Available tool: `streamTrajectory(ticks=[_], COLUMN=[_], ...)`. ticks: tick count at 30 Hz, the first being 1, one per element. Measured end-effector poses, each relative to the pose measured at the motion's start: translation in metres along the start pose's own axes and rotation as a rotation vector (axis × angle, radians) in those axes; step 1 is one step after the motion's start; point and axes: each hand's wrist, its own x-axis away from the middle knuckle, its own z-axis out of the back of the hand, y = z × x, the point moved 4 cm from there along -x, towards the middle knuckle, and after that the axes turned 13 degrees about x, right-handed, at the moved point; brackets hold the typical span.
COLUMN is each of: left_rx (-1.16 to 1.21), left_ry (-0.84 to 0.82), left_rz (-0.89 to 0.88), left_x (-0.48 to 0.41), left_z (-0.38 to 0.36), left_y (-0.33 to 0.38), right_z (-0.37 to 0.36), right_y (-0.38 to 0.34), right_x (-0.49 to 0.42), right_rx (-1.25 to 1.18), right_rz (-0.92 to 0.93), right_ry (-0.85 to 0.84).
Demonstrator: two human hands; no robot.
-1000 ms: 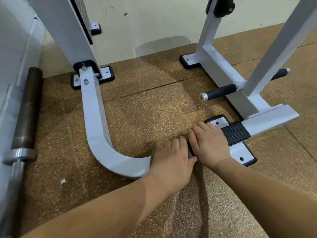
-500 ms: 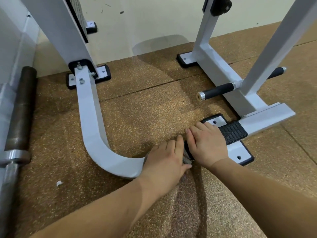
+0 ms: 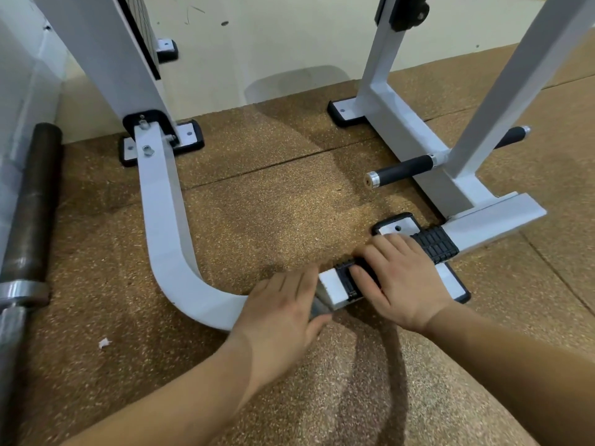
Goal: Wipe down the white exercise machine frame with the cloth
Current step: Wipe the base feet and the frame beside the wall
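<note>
both flat-fingered, left hand (image 3: 283,305) has slid the cloth (image 3: 318,310) along the frame (image 3: 167,226) away from right hand (image 3: 402,284).

You are in a gym. Under you lies a floor of brown speckled rubber tiles (image 3: 273,201), the kind laid in weight rooms. On it stands a white painted steel exercise machine frame (image 3: 164,214) with bolted black-edged foot pads (image 3: 343,115), a black ribbed rubber step tread (image 3: 434,246) and a short black peg with chrome end caps (image 3: 404,169). Along the pale wall (image 3: 19,91) on your left lies a dark steel barbell (image 3: 32,201) with a bright collar.
</note>
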Motion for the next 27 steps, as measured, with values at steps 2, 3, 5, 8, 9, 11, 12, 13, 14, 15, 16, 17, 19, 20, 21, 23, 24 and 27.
streamTrajectory(ticks=[2, 3, 5, 8, 9, 11, 12, 13, 14, 15, 16, 17, 19, 20, 21, 23, 24, 27], left_rx=[-0.031, -0.043, -0.037, 0.048, 0.074, 0.084, 0.078, 0.062, 0.038, -0.001, -0.044, -0.064, -0.045, -0.050, -0.056, -0.041, -0.036, -0.009], left_ry=[0.001, 0.000, -0.033, -0.059, -0.055, -0.026, -0.011, -0.001, 0.018, 0.049, 0.086, 0.112, 0.096, 0.085, 0.082, 0.072, 0.073, 0.056], left_rz=[0.002, -0.002, 0.000, 0.017, 0.031, 0.016, -0.004, -0.017, -0.026, -0.034, -0.037, -0.035, -0.013, -0.006, -0.002, 0.016, 0.021, -0.001], left_x=[0.009, 0.006, -0.007, -0.033, -0.036, -0.034, -0.027, -0.017, -0.006, 0.003, 0.011, 0.014, 0.008, 0.000, -0.011, -0.029, -0.034, -0.023], left_z=[0.003, 0.004, 0.004, 0.006, 0.007, 0.007, 0.005, 0.004, 0.003, 0.003, 0.005, 0.005, 0.003, 0.002, 0.001, -0.003, -0.005, -0.004], left_y=[-0.007, -0.006, -0.001, 0.012, 0.014, 0.015, 0.012, 0.006, -0.003, -0.011, -0.015, -0.018, -0.012, -0.004, 0.006, 0.023, 0.028, 0.018], right_z=[-0.001, -0.003, -0.005, -0.003, -0.003, -0.001, 0.001, 0.002, 0.002, 0.002, 0.001, 0.001, 0.000, 0.000, 0.000, 0.000, 0.000, 0.001], right_y=[0.008, 0.011, 0.010, 0.011, 0.011, 0.011, 0.010, 0.008, 0.008, 0.008, 0.008, 0.006, 0.003, 0.002, 0.002, 0.002, 0.001, 0.002], right_x=[0.015, 0.018, 0.013, 0.012, 0.013, 0.013, 0.012, 0.011, 0.011, 0.012, 0.013, 0.014, 0.015, 0.015, 0.015, 0.015, 0.015, 0.017], right_rx=[0.065, 0.070, 0.049, 0.044, 0.042, 0.045, 0.040, 0.029, 0.017, 0.015, 0.021, 0.031, 0.046, 0.050, 0.050, 0.044, 0.041, 0.035], right_rz=[0.108, 0.107, 0.096, 0.124, 0.130, 0.114, 0.103, 0.098, 0.088, 0.078, 0.071, 0.067, 0.059, 0.057, 0.057, 0.053, 0.047, 0.040], right_ry=[-0.025, -0.037, -0.064, -0.079, -0.085, -0.106, -0.123, -0.139, -0.156, -0.170, -0.185, -0.195, -0.214, -0.221, -0.224, -0.221, -0.216, -0.199])
